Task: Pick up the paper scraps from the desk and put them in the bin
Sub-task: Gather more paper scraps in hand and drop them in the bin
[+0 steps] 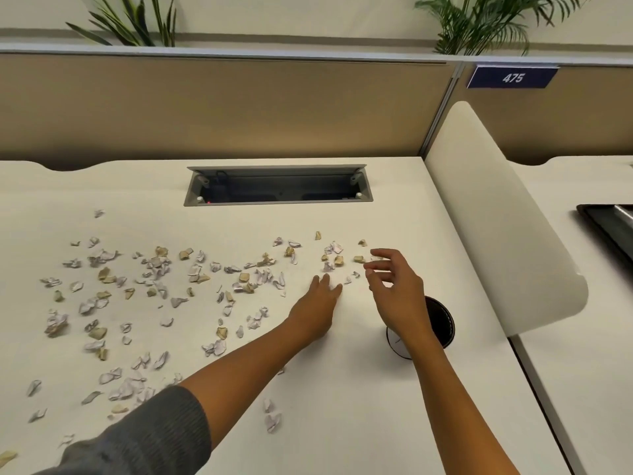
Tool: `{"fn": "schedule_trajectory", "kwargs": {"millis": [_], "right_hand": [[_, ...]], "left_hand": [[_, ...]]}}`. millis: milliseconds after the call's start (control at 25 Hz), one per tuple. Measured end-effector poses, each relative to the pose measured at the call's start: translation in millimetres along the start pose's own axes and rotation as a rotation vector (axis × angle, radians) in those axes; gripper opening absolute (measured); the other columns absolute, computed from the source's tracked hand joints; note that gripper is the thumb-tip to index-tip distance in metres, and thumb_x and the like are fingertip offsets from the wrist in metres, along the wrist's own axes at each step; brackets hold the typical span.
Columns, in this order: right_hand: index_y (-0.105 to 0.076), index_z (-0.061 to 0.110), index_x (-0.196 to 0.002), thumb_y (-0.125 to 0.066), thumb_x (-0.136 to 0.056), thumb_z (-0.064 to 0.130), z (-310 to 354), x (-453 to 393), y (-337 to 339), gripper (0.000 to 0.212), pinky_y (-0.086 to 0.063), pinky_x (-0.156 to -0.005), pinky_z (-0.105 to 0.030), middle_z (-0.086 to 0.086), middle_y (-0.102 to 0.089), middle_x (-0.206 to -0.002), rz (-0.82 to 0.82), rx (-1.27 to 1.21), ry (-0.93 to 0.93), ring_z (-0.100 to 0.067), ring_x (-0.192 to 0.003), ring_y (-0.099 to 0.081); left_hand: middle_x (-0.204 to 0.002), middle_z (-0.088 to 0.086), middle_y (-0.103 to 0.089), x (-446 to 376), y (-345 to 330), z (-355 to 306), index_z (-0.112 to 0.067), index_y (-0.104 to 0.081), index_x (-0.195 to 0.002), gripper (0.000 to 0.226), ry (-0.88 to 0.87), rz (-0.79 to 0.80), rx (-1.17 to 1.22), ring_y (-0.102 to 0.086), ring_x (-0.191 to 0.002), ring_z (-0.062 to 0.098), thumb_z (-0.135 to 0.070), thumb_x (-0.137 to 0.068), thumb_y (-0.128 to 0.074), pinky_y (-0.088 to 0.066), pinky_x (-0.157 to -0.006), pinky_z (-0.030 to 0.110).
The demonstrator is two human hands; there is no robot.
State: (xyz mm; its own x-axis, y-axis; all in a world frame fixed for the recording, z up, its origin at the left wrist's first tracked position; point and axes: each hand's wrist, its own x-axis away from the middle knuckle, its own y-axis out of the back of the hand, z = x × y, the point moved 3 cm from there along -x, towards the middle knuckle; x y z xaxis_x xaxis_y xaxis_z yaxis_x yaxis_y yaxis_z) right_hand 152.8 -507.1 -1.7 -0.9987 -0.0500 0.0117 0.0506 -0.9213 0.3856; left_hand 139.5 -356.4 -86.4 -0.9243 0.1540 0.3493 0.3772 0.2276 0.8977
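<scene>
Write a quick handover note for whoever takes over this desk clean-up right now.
Left hand: flat, fingers straight on the white desk, no grip on anything.
Right hand: open, fingers relaxed, above the desk beside the small crumpled white and tan paper scraps.
The round black bin stands on the desk, under the right wrist.
Done: cannot tell; the bin's contents are hidden.
Left: nearly everything; scraps spread from the left edge to the right hand.

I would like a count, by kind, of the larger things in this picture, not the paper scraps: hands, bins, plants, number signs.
Hands: 2, left hand and right hand
Bins: 1, black bin
Plants: 2, left plant, right plant
Number signs: 1, sign
Total: 6
</scene>
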Motion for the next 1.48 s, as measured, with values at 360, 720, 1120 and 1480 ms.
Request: {"fn": "schedule_trajectory", "kwargs": {"millis": [360, 720, 1120, 1480], "right_hand": [[-0.059, 0.015, -0.120, -0.059, -0.093, 0.016, -11, -44, -49, 0.027, -0.052, -0.092, -0.037, -0.003, -0.065, -0.115, 0.173, 0.269, -0.113, -0.021, -0.100, -0.064], [-0.032, 0.017, -0.150, -0.064, -0.092, 0.016, -29, -89, -120, 0.067, -0.029, -0.115, -0.041, -0.008, -0.018, -0.161, 0.418, 0.706, -0.011, -0.032, -0.147, -0.022], [-0.062, 0.006, -0.118, -0.040, -0.094, -0.005, -41, -62, -126, 0.035, -0.046, -0.090, -0.035, -0.012, -0.056, -0.126, 0.307, 0.759, 0.155, -0.029, -0.115, -0.054], [-0.070, 0.006, -0.100, -0.050, -0.092, 0.001, -41, -17, -109, 0.022, -0.050, -0.081, -0.035, -0.009, -0.065, -0.107, 0.313, 0.707, 0.166, -0.026, -0.094, -0.061]], "left_hand": [[-0.102, 0.015, -0.054, 11, 3, 15, 0.000, -0.059, -0.094, 0.018, -0.035, -0.218, -0.140, -0.055, -0.095, 0.031, 0.010, -0.089, -0.045, -0.042, -0.066, 0.036], [-0.094, 0.012, -0.070, 19, 17, 53, 0.001, -0.072, -0.084, 0.014, 0.103, -0.278, 0.299, -0.068, -0.086, 0.026, 0.004, -0.086, -0.058, -0.055, -0.077, 0.037], [-0.086, 0.006, -0.075, 31, 35, 89, -0.005, -0.077, -0.086, 0.016, 0.289, -0.421, 0.611, -0.062, -0.073, 0.012, -0.002, -0.085, -0.061, -0.046, -0.067, 0.020], [-0.083, 0.003, -0.075, 55, 30, 71, -0.009, -0.077, -0.082, 0.011, 0.308, -0.405, 0.698, -0.064, -0.071, 0.009, -0.007, -0.084, -0.067, -0.046, -0.066, 0.018]]}}
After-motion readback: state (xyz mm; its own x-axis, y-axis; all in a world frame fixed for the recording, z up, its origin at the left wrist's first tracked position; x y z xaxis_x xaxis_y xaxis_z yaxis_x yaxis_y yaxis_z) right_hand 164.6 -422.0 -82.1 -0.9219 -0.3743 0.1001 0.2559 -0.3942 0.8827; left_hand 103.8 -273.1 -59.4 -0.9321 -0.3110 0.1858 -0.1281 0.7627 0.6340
